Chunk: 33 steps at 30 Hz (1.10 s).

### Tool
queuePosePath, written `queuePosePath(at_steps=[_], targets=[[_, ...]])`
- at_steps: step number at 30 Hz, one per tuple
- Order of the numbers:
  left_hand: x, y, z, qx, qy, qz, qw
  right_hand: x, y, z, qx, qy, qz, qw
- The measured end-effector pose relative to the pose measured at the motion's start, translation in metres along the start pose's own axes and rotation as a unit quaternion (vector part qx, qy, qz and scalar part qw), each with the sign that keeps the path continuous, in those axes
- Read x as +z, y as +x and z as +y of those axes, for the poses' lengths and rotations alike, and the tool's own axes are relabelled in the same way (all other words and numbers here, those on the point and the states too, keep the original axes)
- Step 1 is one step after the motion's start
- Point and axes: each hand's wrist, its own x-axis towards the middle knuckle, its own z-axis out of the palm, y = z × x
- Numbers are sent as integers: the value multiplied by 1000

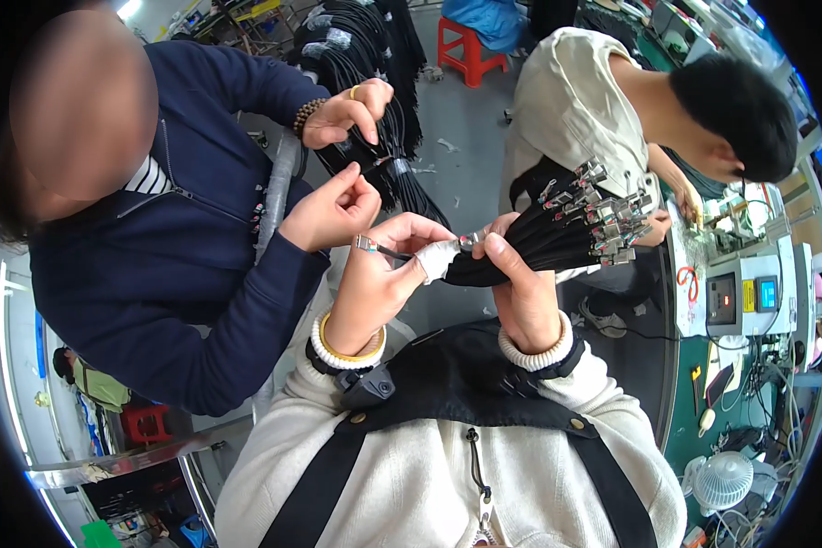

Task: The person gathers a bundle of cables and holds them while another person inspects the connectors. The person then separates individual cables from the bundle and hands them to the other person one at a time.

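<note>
A bundle of black cables [541, 239] with bare metal plug ends [619, 219] fanned out to the right lies in my right hand [528, 290], whose fingers and thumb are closed round it. My left hand [374, 285] is closed on a single black cable [393, 253], with a metal plug and coloured wires at its left end. A white wrap [437, 260] covers the left thumb tip. Between my two hands, at the right fingertips, sits another small metal connector [470, 240]. Part of the bundle is hidden behind my fingers.
At the left, a co-worker in a navy jacket [210, 196] holds both hands close to mine. Another person in a beige top [566, 100] bends over the bench [690, 365] at right. Black cables [338, 46] hang ahead; a red stool [470, 57] stands beyond.
</note>
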Motion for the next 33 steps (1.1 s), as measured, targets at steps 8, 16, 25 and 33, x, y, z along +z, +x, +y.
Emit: queuePosePath(at_steps=[8,16,25,33], targets=[[-23,2,-26,-25,-166,52,984,-11,17,24,21,-44,14,999],[-23,2,-33,-7,-96,108,989,5,25,29,30,-50,-1,998],[-25,-3,-36,6,-61,112,992,9,27,28,51,-65,-22,996],[-17,-3,-40,81,-104,124,983,8,28,25,54,-59,6,997]])
